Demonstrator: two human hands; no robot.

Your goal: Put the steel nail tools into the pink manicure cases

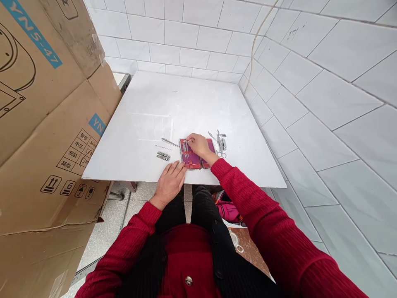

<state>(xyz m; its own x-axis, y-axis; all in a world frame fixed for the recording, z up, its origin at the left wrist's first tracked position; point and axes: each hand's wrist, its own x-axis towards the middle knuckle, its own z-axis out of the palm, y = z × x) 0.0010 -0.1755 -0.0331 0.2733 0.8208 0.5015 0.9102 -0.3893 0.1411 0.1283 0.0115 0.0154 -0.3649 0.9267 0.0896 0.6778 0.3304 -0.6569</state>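
Observation:
An open manicure case (194,162) with a purple lining and red elastic loops lies near the table's front edge. Several slim metal tools (186,155) sit in the loops of its left half. Over the upper part of the case, my right hand (198,145) is closed in a pinch; what is between the fingertips is too small to make out. My left hand (170,182) lies flat, fingers stretched out, its fingertips at the case's lower left corner. Left of the case are a slim metal tool (170,142) and a patterned nail clipper (163,156).
Small scissors (221,154), a nail clipper (223,144) and other metal tools lie right of the case on the white table (198,99). A large cardboard box (46,136) stands close on the left. Tiled walls (325,116) bound the back and right.

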